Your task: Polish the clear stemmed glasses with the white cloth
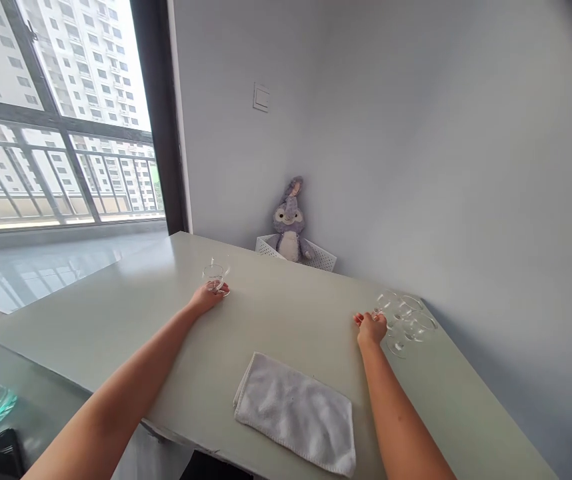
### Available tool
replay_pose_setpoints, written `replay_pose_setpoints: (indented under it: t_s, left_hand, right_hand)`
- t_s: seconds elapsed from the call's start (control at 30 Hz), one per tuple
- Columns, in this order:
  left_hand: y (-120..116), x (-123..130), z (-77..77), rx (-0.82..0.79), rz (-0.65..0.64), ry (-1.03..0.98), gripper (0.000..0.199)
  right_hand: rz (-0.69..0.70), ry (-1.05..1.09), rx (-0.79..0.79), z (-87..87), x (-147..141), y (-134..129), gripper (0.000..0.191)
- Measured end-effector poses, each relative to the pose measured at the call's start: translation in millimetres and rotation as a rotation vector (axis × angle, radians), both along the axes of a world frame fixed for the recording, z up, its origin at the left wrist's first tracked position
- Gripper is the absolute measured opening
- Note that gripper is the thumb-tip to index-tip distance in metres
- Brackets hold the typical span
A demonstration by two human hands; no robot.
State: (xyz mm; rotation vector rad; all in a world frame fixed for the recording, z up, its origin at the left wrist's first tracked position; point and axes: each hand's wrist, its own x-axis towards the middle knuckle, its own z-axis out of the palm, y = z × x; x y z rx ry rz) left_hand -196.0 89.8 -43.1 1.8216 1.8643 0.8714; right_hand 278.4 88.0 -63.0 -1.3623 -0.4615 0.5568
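On the pale, smooth tabletop (pixel 286 313), our left hand (pixel 210 295) holds a clear stemmed glass (pixel 213 273); our right hand (pixel 372 328), grip unclear, is beside clear goblets (pixel 413 323).

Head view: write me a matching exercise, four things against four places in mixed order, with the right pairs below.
1. Cloth
2. Plush toy
3. Switch
4. Left hand

A. In the white basket
B. At a glass standing apart from the others
C. On the table, between the forearms
D. On the wall, right of the window

Right pairs: 1-C; 2-A; 3-D; 4-B
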Motion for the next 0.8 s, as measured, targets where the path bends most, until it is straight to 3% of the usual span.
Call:
replay_pose_setpoints:
  t_s: [0.13,0.3,0.57,0.8]
  left_hand:
    - [-0.2,-0.4,1.7,0.014,0.014,0.073,0.022]
    - [4.2,-2.2,0.7,0.044,0.021,0.159,0.025]
    - [11.3,-6.7,-6.0,0.069,0.000,0.219,0.036]
    - [13.6,-9.6,-7.5,0.089,-0.037,0.209,0.040]
  right_hand:
    - [0.018,-0.028,-0.035,-2.1,-3.9,7.7,0.017]
    - [0.154,-0.049,-0.057,-1.0,-38.1,11.8,0.018]
    - [0.554,-0.063,-0.025,0.8,-159.3,22.9,0.026]
    - [0.843,-0.050,-0.006,3.3,-265.4,28.4,0.020]
